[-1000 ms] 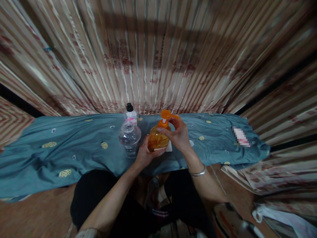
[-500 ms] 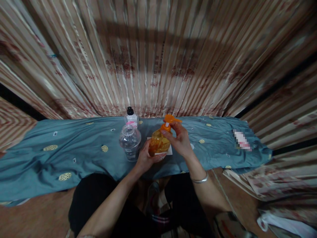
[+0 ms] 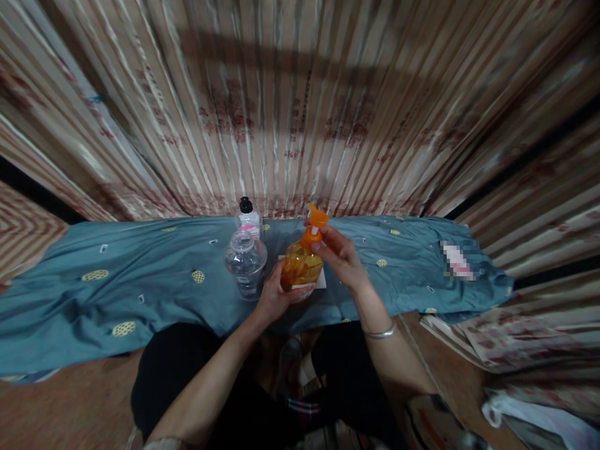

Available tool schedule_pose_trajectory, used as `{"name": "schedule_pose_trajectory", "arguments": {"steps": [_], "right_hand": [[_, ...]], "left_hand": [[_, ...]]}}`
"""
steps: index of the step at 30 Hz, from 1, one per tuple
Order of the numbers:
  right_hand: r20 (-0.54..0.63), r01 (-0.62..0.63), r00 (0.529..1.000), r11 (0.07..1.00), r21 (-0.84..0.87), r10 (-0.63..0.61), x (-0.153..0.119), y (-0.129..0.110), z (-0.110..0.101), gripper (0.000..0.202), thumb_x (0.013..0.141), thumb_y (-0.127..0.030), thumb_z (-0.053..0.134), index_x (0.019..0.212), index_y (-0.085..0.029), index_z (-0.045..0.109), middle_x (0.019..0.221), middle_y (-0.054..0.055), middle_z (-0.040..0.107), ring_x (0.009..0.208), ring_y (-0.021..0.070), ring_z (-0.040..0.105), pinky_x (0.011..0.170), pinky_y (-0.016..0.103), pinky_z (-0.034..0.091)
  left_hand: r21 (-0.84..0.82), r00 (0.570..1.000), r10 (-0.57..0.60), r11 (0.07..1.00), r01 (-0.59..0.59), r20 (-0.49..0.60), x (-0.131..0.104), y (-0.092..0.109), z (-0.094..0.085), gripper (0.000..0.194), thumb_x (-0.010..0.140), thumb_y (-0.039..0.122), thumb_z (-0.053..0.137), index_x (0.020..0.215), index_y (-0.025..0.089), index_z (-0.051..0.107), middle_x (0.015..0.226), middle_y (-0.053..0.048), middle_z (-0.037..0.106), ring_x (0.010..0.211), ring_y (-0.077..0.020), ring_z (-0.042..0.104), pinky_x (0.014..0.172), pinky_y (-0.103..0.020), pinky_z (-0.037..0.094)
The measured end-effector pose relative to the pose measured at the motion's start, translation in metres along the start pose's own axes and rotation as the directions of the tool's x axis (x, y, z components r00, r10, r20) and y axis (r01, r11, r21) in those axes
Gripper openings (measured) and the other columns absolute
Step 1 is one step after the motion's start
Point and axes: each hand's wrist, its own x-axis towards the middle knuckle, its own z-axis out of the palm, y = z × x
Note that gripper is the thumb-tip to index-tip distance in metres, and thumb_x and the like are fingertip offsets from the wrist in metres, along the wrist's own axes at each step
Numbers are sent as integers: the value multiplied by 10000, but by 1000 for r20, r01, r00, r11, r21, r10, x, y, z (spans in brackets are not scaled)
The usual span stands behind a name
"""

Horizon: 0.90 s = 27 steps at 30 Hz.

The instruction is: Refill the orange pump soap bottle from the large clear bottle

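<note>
An amber, see-through pump bottle (image 3: pixel 302 262) stands tilted slightly over the cloth, its lower left side wrapped by my left hand (image 3: pixel 276 292). Its orange pump head (image 3: pixel 318 217) has the spout turned to the far left. My right hand (image 3: pixel 341 253) pinches the orange collar (image 3: pixel 311 237) below that head, thumb in front and fingers behind. Just left of my left hand is a clear, wide-shouldered jar (image 3: pixel 245 265) with an open-looking top. Behind the jar stands a bottle (image 3: pixel 248 219) with a black cap and a pink-and-white label.
A blue-green cloth with pineapple prints (image 3: pixel 169 275) covers the low surface. A white flat piece (image 3: pixel 321 280) shows beneath the pump bottle. To the right lies a blurred-out pinkish item (image 3: pixel 458 260). A striped curtain (image 3: pixel 290 112) hangs close behind.
The pump head has turned, its spout swinging from the right round to the far left. My right fingers have shifted down onto the collar. My left hand keeps its hold.
</note>
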Motion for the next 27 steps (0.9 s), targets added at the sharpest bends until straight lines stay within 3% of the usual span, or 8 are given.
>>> {"name": "schedule_pose_trajectory", "arguments": {"steps": [2,4,8,14,17,20,23,27], "right_hand": [[4,5,1000,1000,13,-5,0,0,0,517,819,-679,854,1144,-297,729,1329,61,790,1349,304,692,1225,482,495],[-87,24,996,998,-59,-29,1,-2,2,601,739,-663,929,1167,-296,721,1341,66,782,1347,318,687,1243,503,475],[-200,3,979,981,-192,-42,4,-7,6,572,635,-678,991,952,-289,716,1211,63,811,1294,351,697,1252,568,460],[45,-43,998,999,34,41,6,-7,0,593,721,-788,890,1067,-316,794,1173,41,838,1283,315,727,1162,484,553],[-32,-3,999,1000,-23,3,6,-5,0,638,675,-718,958,1126,-304,777,1228,50,822,1275,323,728,1193,505,520],[-116,-5,993,992,-129,-10,7,-7,0,582,663,-678,982,1021,-276,762,1149,54,829,1186,330,751,1177,530,522],[-26,-2,1000,995,-95,-1,9,-13,-3,531,712,-725,935,945,-279,766,1103,46,838,1170,322,755,1161,515,544],[78,-32,997,998,49,28,13,-21,-9,573,747,-825,858,999,-314,794,1170,31,840,1181,315,765,1103,495,610]], "left_hand": [[1,1000,1,1000,-1,0,0,0,0,811,664,457,970,1350,214,612,1366,-139,739,1291,-337,722,1187,-540,525],[0,1000,-1,1000,1,2,0,0,-1,814,664,447,969,1357,220,609,1369,-133,741,1292,-335,724,1186,-537,525],[-4,1000,-12,1000,12,7,0,-2,-2,807,660,418,970,1355,222,609,1374,-134,742,1303,-342,722,1177,-544,537],[-29,1000,-17,999,17,25,-1,-2,-1,784,684,414,956,1355,210,606,1366,-144,749,1293,-339,734,1156,-537,564],[-39,1000,-12,999,13,24,-1,-1,-1,792,690,425,952,1365,206,599,1365,-145,748,1290,-337,734,1162,-536,559],[-40,1000,-9,999,10,21,-1,-2,-1,794,684,438,956,1357,205,605,1353,-143,748,1280,-339,735,1166,-541,552],[-41,1000,-7,999,9,26,0,-3,-2,786,679,432,953,1349,206,609,1341,-139,750,1260,-338,740,1152,-541,560],[-38,1000,-9,999,10,23,0,-3,-2,811,669,472,968,1353,214,617,1340,-134,749,1257,-337,738,1149,-531,561]]}}
